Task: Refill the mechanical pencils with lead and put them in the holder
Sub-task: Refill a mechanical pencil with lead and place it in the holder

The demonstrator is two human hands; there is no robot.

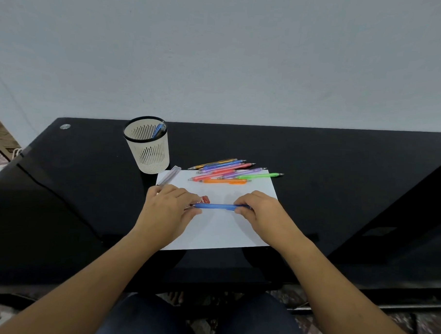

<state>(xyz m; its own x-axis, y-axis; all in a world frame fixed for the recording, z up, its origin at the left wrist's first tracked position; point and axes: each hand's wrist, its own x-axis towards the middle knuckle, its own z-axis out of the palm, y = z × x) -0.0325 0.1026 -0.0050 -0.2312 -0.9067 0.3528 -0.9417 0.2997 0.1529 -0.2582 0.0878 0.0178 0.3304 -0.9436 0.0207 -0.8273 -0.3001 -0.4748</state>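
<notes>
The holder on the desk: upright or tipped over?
Upright: the holder stands on its base on the black desk, open rim up, a blue pencil leaning inside.

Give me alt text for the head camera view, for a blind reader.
The left hand and right hand hold a blue pencil by its ends over white paper on a black desk. Colored pencils and a holder sit behind.

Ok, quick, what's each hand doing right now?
Left hand: pinching one end of the blue pencil.
Right hand: gripping the other end.
</notes>
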